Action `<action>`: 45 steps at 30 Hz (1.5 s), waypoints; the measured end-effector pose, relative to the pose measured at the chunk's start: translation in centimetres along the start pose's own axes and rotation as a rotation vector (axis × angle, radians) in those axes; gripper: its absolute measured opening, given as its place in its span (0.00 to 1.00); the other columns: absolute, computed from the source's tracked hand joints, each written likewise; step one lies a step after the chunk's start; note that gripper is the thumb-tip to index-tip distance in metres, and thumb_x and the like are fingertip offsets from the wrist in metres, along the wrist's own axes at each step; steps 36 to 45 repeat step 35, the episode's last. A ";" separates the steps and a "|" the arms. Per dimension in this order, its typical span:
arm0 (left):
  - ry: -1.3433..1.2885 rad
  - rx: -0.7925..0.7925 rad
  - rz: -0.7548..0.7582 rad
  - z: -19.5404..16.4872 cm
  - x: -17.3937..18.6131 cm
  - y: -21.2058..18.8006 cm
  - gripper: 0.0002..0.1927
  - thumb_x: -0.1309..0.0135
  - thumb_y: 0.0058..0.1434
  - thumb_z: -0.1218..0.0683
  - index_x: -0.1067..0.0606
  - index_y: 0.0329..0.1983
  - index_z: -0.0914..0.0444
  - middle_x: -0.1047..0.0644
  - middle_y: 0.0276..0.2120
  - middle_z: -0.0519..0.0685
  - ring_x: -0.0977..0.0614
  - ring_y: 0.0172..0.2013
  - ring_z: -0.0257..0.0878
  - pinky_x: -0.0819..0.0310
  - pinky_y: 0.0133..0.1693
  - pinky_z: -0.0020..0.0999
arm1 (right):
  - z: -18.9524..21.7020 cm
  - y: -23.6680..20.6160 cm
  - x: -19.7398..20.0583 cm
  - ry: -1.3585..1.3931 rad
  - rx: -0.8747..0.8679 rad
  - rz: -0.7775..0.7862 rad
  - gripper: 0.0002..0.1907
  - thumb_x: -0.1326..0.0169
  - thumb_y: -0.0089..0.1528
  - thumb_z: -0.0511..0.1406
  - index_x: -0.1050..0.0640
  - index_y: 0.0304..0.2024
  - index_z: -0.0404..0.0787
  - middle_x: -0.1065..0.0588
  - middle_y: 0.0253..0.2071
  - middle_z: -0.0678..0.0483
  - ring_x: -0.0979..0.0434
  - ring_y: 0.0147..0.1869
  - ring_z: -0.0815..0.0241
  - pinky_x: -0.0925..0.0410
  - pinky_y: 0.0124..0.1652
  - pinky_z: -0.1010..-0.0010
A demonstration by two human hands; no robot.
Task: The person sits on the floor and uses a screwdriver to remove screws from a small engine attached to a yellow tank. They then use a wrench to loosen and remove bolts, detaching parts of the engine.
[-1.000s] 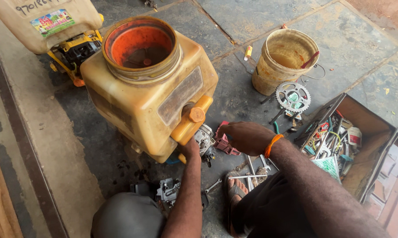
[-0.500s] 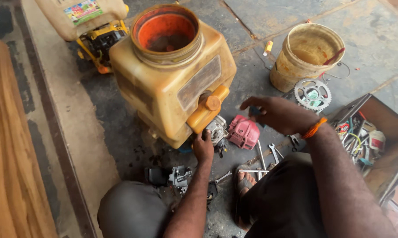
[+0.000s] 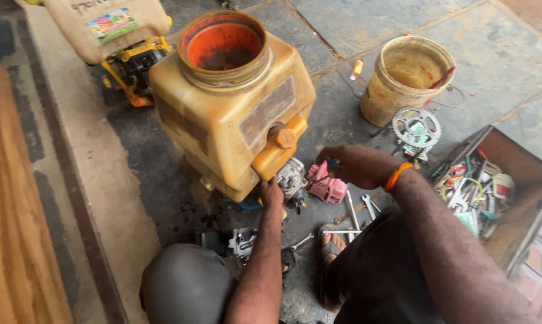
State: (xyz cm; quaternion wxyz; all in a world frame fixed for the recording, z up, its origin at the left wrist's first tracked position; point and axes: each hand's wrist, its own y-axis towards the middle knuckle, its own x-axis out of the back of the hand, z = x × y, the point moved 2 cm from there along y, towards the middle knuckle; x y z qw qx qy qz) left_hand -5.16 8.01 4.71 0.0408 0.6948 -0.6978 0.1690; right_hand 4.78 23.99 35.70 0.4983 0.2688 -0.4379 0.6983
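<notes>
Wooden planking [image 3: 13, 198] runs down my far left, then a concrete kerb, then the stained stone floor [image 3: 355, 24] where I squat. At top left lies a pale tank [image 3: 106, 24] on a yellow frame [image 3: 133, 63].

Next comes the big yellow tank [image 3: 229, 114], standing tilted, its wide orange mouth open and uncapped. My left hand [image 3: 271, 195] sits under its lower corner, by the orange cap [image 3: 280, 147]; whether the fingers are closed on anything I cannot tell, since the tank hides them. Just beside it is the small grey engine [image 3: 291, 177] at the tank's base. Near my knee lie a loose metal part [image 3: 242, 242] and a spanner [image 3: 301, 241].

My right hand [image 3: 358, 165] hovers at the engine's right, fingers curled, seemingly pinching a thin tool or wire over the pink cover [image 3: 326, 187]; I can't make out exactly what. More spanners [image 3: 367, 207] lie below it.

Further right stand a dirty bucket [image 3: 406, 78], a sprocket [image 3: 416, 127], and an open toolbox [image 3: 523, 174] crammed with bits.

The risk, as I judge it: the tank leans on little but my left hand, so a slip could drop it onto the engine or my fingers, and whatever is left inside could spill from the open mouth. Small parts could also scatter into the clutter.
</notes>
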 end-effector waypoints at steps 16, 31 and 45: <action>-0.284 0.171 -0.047 -0.6 -2.6 2.0 0.29 0.48 0.66 0.45 0.29 0.64 0.68 0.27 0.62 0.59 0.27 0.61 0.51 0.34 0.59 0.41 | -2.3 0.0 0.9 0.009 -0.200 0.078 0.20 0.48 0.65 0.39 0.27 0.60 0.50 0.20 0.50 0.48 0.19 0.54 0.49 0.29 0.53 0.56; -0.482 0.263 -0.038 1.2 -3.1 2.3 0.30 0.44 0.62 0.48 0.29 0.64 0.68 0.24 0.61 0.56 0.24 0.57 0.47 0.31 0.56 0.40 | -2.6 0.5 1.2 0.026 -0.150 0.069 0.21 0.47 0.64 0.39 0.28 0.61 0.49 0.20 0.50 0.48 0.20 0.55 0.49 0.29 0.53 0.55; -0.502 0.246 -0.073 0.4 -3.5 2.5 0.32 0.42 0.60 0.49 0.31 0.66 0.66 0.26 0.62 0.55 0.24 0.57 0.46 0.30 0.56 0.40 | -2.7 0.4 1.7 0.025 -0.198 0.087 0.22 0.48 0.65 0.39 0.29 0.62 0.50 0.20 0.49 0.47 0.19 0.54 0.49 0.29 0.53 0.55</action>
